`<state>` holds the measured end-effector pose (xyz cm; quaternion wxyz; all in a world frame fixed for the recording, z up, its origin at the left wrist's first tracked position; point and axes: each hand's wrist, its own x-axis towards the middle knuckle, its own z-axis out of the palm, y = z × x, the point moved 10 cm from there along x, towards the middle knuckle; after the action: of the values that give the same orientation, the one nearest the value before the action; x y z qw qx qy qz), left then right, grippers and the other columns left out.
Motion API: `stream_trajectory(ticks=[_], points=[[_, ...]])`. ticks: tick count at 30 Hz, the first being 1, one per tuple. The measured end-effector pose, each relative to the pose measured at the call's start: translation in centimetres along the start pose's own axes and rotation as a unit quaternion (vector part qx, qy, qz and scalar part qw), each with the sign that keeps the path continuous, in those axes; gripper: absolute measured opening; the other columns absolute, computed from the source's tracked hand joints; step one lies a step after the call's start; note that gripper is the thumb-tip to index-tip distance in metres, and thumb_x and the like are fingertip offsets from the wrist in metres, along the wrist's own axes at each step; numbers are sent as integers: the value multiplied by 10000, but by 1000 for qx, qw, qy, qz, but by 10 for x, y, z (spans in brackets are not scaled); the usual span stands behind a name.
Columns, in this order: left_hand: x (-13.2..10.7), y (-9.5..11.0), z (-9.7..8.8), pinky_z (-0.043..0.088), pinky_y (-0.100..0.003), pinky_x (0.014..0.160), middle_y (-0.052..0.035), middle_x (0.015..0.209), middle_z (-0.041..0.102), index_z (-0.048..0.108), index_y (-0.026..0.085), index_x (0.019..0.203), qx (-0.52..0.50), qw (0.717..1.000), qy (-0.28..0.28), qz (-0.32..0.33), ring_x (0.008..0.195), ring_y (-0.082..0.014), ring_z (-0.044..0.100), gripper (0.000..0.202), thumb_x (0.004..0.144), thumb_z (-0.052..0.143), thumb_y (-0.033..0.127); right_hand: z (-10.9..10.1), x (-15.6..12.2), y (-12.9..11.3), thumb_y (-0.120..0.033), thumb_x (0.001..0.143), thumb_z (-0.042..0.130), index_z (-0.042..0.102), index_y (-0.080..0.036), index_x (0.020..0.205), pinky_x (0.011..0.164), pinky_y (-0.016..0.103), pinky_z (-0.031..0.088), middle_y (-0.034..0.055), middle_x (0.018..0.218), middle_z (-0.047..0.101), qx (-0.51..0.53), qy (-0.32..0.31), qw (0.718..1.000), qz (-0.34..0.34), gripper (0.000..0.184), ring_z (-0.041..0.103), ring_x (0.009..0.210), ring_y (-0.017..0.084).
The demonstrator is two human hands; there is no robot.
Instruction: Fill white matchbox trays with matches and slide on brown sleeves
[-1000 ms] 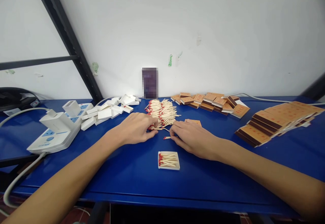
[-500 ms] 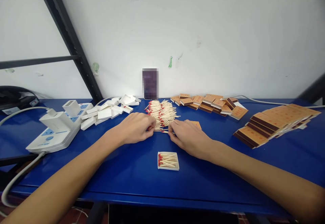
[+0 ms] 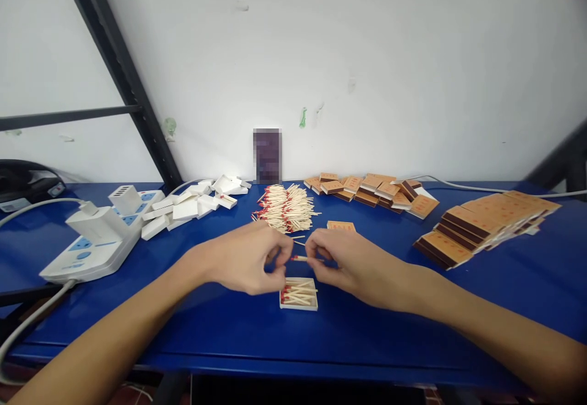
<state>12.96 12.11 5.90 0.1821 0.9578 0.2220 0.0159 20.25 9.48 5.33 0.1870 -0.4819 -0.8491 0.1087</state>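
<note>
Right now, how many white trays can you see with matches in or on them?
2: the near tray on the table, holding several matches; another tray, right side of the white heap, with one match. The heap may hide more.

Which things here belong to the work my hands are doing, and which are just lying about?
Likely part of the work:
match pinched in right hand
tray of matches
loose match pile
white trays
orange-topped matchbox covers

Probably just lying about:
power strip
white charger
white cable
blurred dark panel
</note>
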Motion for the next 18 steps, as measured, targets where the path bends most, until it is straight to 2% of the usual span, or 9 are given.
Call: stream_trajectory(ticks=[4,7,12,15,18], points=[[1,-22,-19,259,-257,495,52,494,450,479,184,629,91,994,63,-18,472,-96,364,80,703,507,190,14,-2,-11,-223,874,555,566,-203,798,586,242,336,-31,732,603,41,-43,998,-12,79,493,641,116],[6,-32,-17,243,-277,523,34,512,485,530,189,672,151,986,72,-25,485,-112,373,77,738,498,214,13,-1,-2,-292,917,527,597,-208,827,600,250,361,-18,755,632,42,-47,998,9,142,531,661,127],[10,-36,-11,247,-279,540,15,561,530,573,193,736,186,980,63,-13,510,-127,415,113,781,477,229,3,9,28,-291,951,505,606,-195,962,720,303,403,33,866,664,-59,16,997,49,140,595,809,187],[8,-40,-14,250,-277,544,3,582,547,580,193,760,213,975,67,-19,527,-136,435,119,789,469,228,13,16,40,-279,966,490,600,-176,961,711,314,403,71,932,657,-132,3,990,53,150,603,848,211],[7,-41,-15,264,-273,548,3,604,568,587,194,783,210,976,60,-13,537,-138,455,105,791,485,222,18,18,39,-203,978,431,587,-162,901,690,320,393,85,907,641,-199,-4,979,34,179,591,799,208]])
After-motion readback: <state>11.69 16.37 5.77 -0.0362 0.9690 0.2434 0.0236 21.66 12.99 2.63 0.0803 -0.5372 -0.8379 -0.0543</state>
